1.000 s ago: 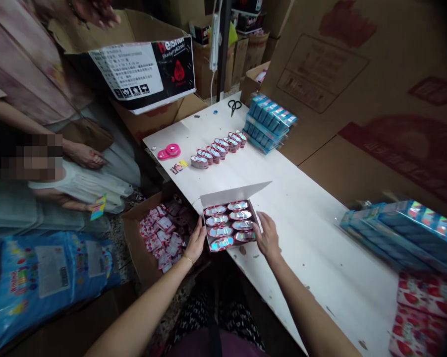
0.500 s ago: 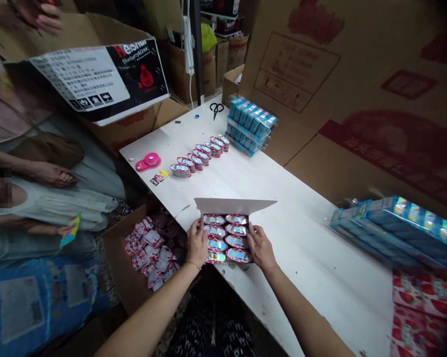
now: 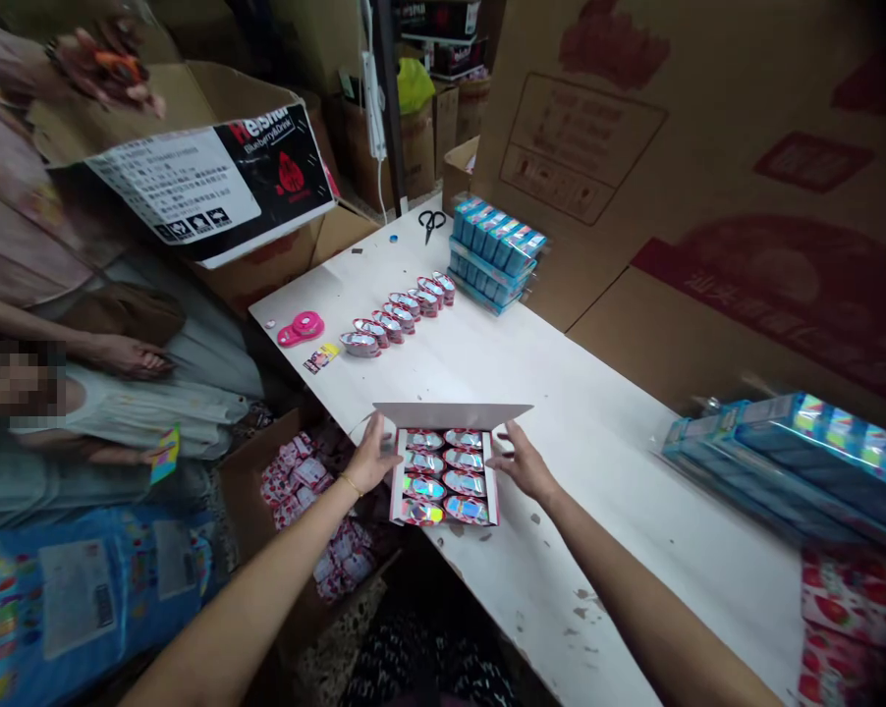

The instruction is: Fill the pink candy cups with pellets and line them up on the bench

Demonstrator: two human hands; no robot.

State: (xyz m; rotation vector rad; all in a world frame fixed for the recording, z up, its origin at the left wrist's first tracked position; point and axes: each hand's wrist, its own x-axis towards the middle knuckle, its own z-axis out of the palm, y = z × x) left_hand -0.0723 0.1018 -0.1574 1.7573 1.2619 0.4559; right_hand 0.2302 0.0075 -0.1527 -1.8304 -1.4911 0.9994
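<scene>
Between left hand (image 3: 373, 460) and right hand (image 3: 524, 467), a box (image 3: 450, 415) holds eight packs (image 3: 423, 488).

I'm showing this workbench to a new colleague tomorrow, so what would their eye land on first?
First comes the open white box of shiny red-and-silver foil packs near the edge of the white table, with the left hand and right hand on either side. Beyond it, a slanting row of matching foil packs leads toward a stack of bright blue boxes at the table's far end.
</scene>
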